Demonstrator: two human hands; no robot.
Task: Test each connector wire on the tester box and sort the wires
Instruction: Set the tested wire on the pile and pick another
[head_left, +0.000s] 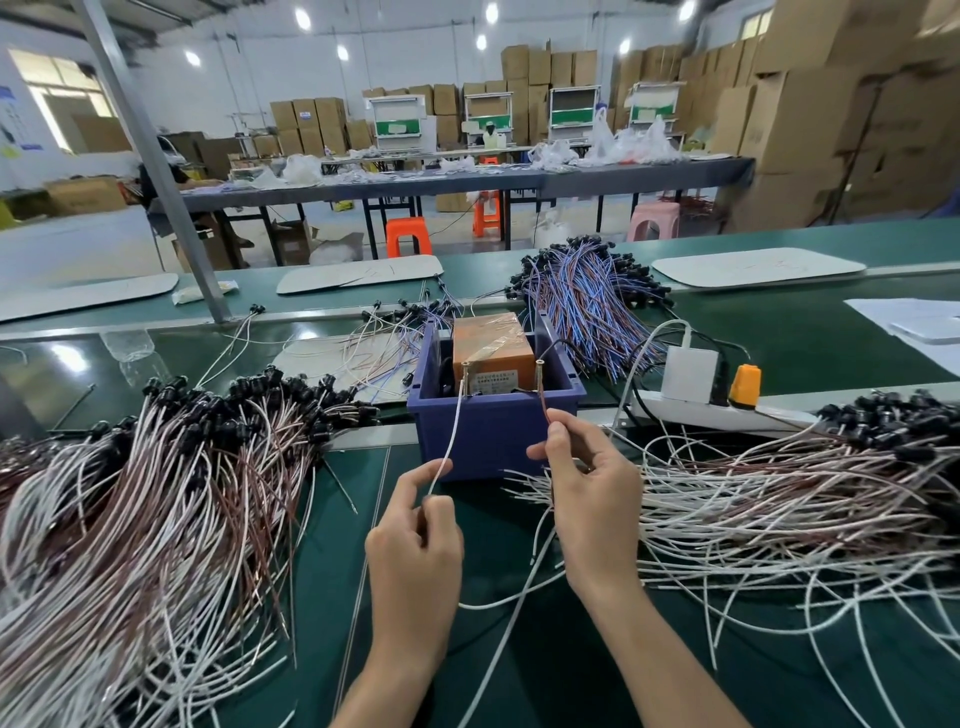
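An orange tester box (493, 349) sits inside a blue bin (493, 431) at the middle of the green bench. My left hand (415, 551) pinches a white wire lead (449, 436) whose tip reaches the box's left contact. My right hand (587, 483) pinches a brown wire lead (543, 402) running up to the right contact. A large pile of white-and-brown connector wires (156, 493) lies to the left. Another such pile (779, 488) spreads to the right.
A heap of blue-and-brown wires (587, 296) lies behind the bin, with loose wires (384, 343) to its left. A white power strip with an orange plug (717, 389) sits right of the bin. A metal post (171, 208) rises at the back left.
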